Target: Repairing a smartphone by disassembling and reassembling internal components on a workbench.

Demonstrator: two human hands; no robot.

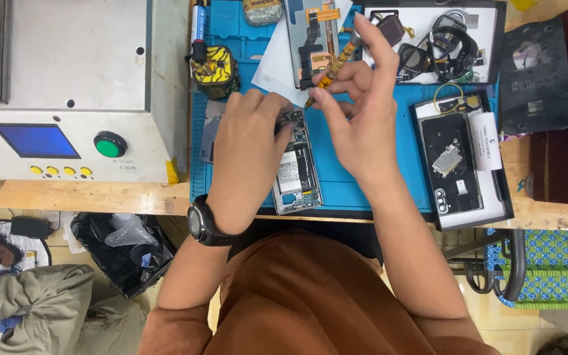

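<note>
My left hand (248, 154) presses on the opened phone (297, 174), hiding its upper half; right hand (356, 118) pinches a yellow screwdriver (333, 66), tip barely visible, above the blue mat (376, 190).

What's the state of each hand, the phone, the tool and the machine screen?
left hand: pressed on the opened phone
opened phone: back off, internals exposed, flat on blue mat
right hand: gripping yellow screwdriver
yellow screwdriver: tilted, tip at phone's top
machine screen: lit blue

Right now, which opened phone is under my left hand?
The phone on the blue mat, its battery showing; the other phone lies untouched in the tray at the right.
</note>
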